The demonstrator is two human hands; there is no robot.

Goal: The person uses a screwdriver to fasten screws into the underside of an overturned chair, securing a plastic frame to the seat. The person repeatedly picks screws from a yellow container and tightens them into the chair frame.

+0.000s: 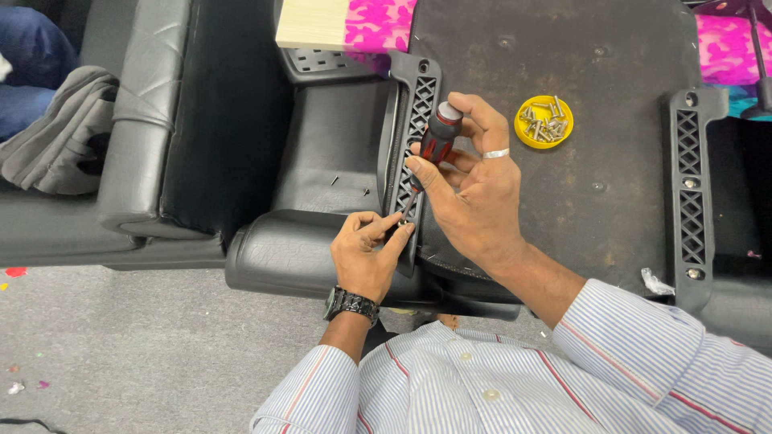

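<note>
While my right hand (pixel 470 185) grips the red-and-black-handled screwdriver (pixel 434 145) and my left hand (pixel 366 253) pinches its tip at the black latticed plastic armrest bracket (pixel 414 120), I judge keeping the shaft square to the screw matters most.

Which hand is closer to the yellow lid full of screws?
Right. The right hand grips the screwdriver just left of the yellow lid. The left hand is lower and farther left, pinching at the screwdriver's tip.

Bright, even overhead light, soft shadows, faint sheen on black leather; sharp focus, slight wide-angle edge stretch.
</note>
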